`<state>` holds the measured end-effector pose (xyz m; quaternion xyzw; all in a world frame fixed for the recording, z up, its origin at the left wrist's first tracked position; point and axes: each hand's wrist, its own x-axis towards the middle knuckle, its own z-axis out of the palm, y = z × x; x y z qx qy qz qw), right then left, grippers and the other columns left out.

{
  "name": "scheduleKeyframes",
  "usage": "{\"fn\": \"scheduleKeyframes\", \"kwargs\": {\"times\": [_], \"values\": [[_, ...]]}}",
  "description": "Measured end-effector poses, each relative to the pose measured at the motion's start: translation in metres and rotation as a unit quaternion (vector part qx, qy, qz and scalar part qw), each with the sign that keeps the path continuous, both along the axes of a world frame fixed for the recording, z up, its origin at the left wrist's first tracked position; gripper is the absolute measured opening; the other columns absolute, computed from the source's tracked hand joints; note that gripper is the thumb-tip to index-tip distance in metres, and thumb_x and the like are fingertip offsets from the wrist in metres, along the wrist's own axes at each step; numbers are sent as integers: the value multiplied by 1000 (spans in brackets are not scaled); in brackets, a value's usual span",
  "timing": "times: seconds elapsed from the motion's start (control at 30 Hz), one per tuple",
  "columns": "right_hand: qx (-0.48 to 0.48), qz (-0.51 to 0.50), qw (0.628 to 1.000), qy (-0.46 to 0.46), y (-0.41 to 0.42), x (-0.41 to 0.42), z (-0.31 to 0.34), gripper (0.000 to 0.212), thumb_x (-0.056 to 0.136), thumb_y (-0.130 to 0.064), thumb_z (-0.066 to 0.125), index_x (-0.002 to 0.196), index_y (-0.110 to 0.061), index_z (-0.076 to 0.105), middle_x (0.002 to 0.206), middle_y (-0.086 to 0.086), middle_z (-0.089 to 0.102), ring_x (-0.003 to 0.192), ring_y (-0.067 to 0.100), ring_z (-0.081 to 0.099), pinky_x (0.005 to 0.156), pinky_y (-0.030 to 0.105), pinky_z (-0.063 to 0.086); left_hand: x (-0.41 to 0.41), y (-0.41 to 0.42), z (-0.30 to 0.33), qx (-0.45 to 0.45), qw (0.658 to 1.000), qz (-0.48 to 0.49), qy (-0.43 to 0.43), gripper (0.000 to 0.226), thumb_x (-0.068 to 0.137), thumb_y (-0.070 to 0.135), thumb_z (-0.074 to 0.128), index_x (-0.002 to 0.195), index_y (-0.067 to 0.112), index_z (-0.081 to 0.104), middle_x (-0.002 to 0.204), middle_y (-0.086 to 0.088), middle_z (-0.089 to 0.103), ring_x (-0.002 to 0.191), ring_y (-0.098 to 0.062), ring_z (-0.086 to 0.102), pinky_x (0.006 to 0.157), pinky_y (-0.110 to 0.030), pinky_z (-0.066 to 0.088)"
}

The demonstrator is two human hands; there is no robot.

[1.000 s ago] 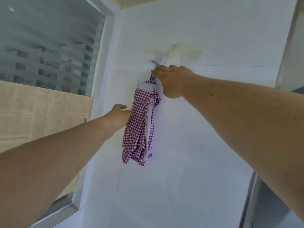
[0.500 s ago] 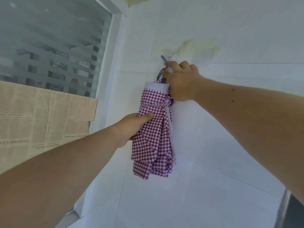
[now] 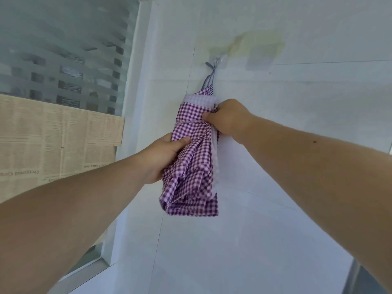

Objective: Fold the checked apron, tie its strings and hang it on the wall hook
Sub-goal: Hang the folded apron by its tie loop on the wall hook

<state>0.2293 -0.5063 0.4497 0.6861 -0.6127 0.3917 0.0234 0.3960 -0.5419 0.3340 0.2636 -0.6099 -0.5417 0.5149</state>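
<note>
The purple-and-white checked apron (image 3: 191, 177) hangs as a folded bundle against the white tiled wall, with a string tied round its upper part. Its loop (image 3: 209, 78) runs up to a small clear wall hook (image 3: 217, 60) and sits over it. My left hand (image 3: 163, 155) grips the bundle's left side at mid height, thumb on the cloth. My right hand (image 3: 228, 117) pinches the bundle's right edge at the tied string, just below the white top band (image 3: 200, 101).
A frosted glass window (image 3: 63, 49) with a pale frame (image 3: 137, 81) fills the left, and newspaper (image 3: 53, 141) covers its lower part. A yellowish stain and a clear adhesive patch (image 3: 259, 58) mark the wall right of the hook.
My right hand has come down from the hook and loop to the bundle's tied waist. The loop now stays on the hook by itself. My left hand keeps its hold.
</note>
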Motion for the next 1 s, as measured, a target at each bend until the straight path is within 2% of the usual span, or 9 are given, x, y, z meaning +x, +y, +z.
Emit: {"fn": "scheduleKeyframes", "kwargs": {"times": [0.1, 0.27, 0.4, 0.5, 0.63, 0.73, 0.83, 0.93, 1.0], "values": [[3, -16, 1000, 26, 3, 4, 0, 27, 97, -32, 69, 90, -6, 64, 77, 6, 63, 74, 22, 64, 63, 28, 55, -2, 4, -2, -1, 1000, 4, 2, 37, 104, 41, 64, 138, 27, 62, 121, -3, 78, 110, -24, 76, 101, -44, 59], [21, -26, 999, -4, 11, 12, 16, 29, 97, -31, 60, 91, -4, 68, 91, 16, 74, 83, 30, 75, 78, 45, 65, 3, 0, -2, 0, 1000, 21, 5, 43, 101, 46, 68, 138, 24, 64, 122, -2, 78, 113, -25, 74, 106, -46, 55], [-42, -47, 998, -4, 8, 21, 35, 46, 103, -46, 52, 75, -10, 59, 75, 7, 67, 76, 27, 72, 76, 40, 64, 5, -1, 1, -10, 999, 33, 0, 42, 101, 47, 67, 138, 26, 64, 121, -1, 78, 113, -25, 74, 106, -48, 55], [-92, -48, 994, -15, 2, 27, 59, 40, 104, -38, 53, 75, -11, 54, 74, 4, 60, 80, 26, 66, 61, 29, 53, 6, -1, 5, -27, 999, 37, -12, 42, 102, 47, 66, 138, 27, 63, 121, 0, 78, 113, -25, 74, 107, -49, 54], [-77, -53, 996, 10, -6, 37, 78, 30, 102, -27, 56, 124, -8, 65, 127, 16, 67, 118, 34, 65, 86, 34, 53, 7, 5, 6, -40, 998, 32, -21, 34, 103, 44, 64, 133, 27, 66, 119, 2, 79, 111, -22, 74, 107, -46, 54], [-46, -82, 995, 21, -15, 45, 84, 55, 106, -13, 48, 157, -4, 32, 155, 22, 46, 134, 38, 52, 97, 40, 47, 11, 4, 6, -41, 998, 31, -22, 36, 103, 46, 64, 134, 27, 65, 120, 3, 78, 112, -22, 74, 107, -46, 54], [-51, -63, 995, -51, -21, 40, 89, 55, 103, -12, 50, 156, -13, 35, 152, 20, 50, 134, 38, 53, 85, 35, 49, 16, 4, 8, -47, 998, 33, -31, 34, 103, 45, 64, 133, 27, 66, 118, 3, 79, 111, -21, 75, 107, -45, 54], [-31, -87, 996, 23, -19, 36, 83, 76, 104, -9, 52, 161, 3, 3, 156, 33, 37, 141, 43, 43, 78, 34, 44, 19, 3, 10, -54, 997, 33, -33, 33, 104, 44, 63, 133, 28, 67, 118, 4, 79, 109, -19, 75, 105, -42, 55], [-34, -91, 994, 49, -22, 34, 86, 62, 102, -11, 52, 160, -8, 29, 147, 24, 53, 126, 35, 58, 60, 29, 44, 19, 0, 10, -53, 997, 40, -36, 33, 104, 45, 63, 132, 29, 67, 117, 4, 79, 109, -19, 75, 105, -42, 55]]}}
